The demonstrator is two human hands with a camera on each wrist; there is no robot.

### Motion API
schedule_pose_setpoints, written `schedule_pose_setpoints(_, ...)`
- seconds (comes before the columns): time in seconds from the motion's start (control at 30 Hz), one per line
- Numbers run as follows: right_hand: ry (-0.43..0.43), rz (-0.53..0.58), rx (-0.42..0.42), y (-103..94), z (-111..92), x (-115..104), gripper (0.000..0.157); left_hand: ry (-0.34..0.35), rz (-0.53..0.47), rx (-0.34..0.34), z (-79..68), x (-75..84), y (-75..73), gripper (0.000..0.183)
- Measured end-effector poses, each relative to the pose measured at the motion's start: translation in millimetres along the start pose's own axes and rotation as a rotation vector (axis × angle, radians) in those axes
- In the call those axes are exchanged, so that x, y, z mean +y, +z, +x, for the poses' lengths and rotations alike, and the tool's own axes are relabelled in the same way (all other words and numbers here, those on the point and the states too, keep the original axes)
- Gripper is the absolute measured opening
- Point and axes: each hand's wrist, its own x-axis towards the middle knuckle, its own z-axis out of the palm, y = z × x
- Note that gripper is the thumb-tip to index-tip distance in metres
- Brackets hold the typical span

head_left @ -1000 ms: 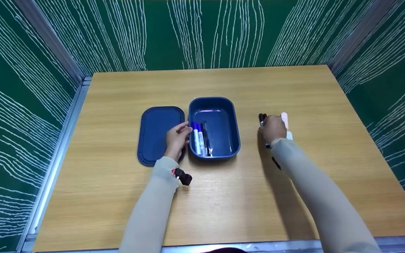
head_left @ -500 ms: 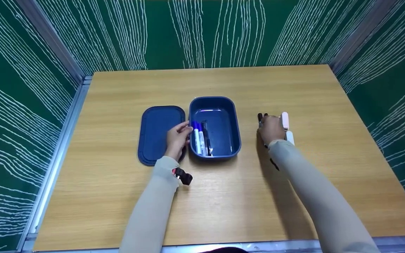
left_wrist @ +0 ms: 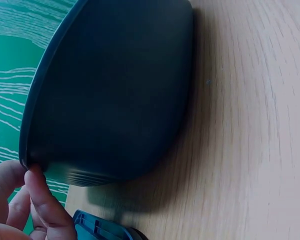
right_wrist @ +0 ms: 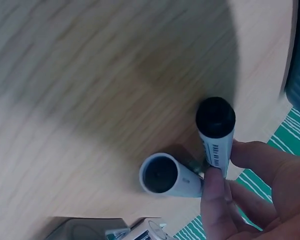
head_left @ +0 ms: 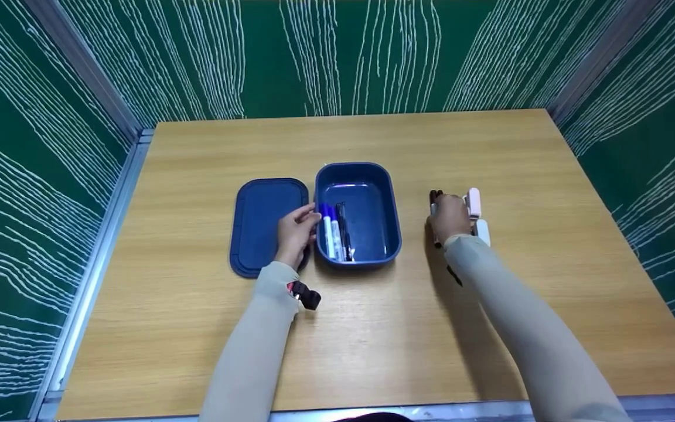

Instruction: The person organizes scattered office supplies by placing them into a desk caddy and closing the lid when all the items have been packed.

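Note:
My left hand (head_left: 295,234) pinches the left rim of an open blue plastic box (head_left: 371,225) between thumb and fingers; the left wrist view shows the box's dark outer wall (left_wrist: 110,90). Inside, along its left side, lie two white markers with blue caps (head_left: 329,234) and a black pen (head_left: 344,231). Right of the box, my right hand (head_left: 452,217) is low over the table. In the right wrist view its thumb and fingers pinch a white marker with a black end (right_wrist: 216,130). A second marker (right_wrist: 165,175) lies beside it, touching or nearly touching the fingers.
The blue lid (head_left: 261,217) lies left of the box, partly under my left hand. Right of my right hand are a pinkish-white piece (head_left: 474,202) and a white piece (head_left: 482,232). The wooden table (head_left: 361,351) borders green walls with white streaks.
My right hand has shifted slightly left, exposing more of the pinkish-white and white pieces beside it. My left hand and the box have stayed in place.

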Motion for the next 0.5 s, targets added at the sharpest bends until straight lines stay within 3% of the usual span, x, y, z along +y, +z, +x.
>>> schedule_pose_setpoints(0.27,-0.001,-0.045,0.019,2.9,-1.8,0.5,0.014,-0.005,0.013,0.009,-0.7,-1.0,-0.3,0.034)
schedule_pose_setpoints(0.5,0.028,0.057,0.003,3.5,-3.3,-0.3,0.007,-0.005,-0.002,0.002,-0.1,-1.1,-0.6,0.033)
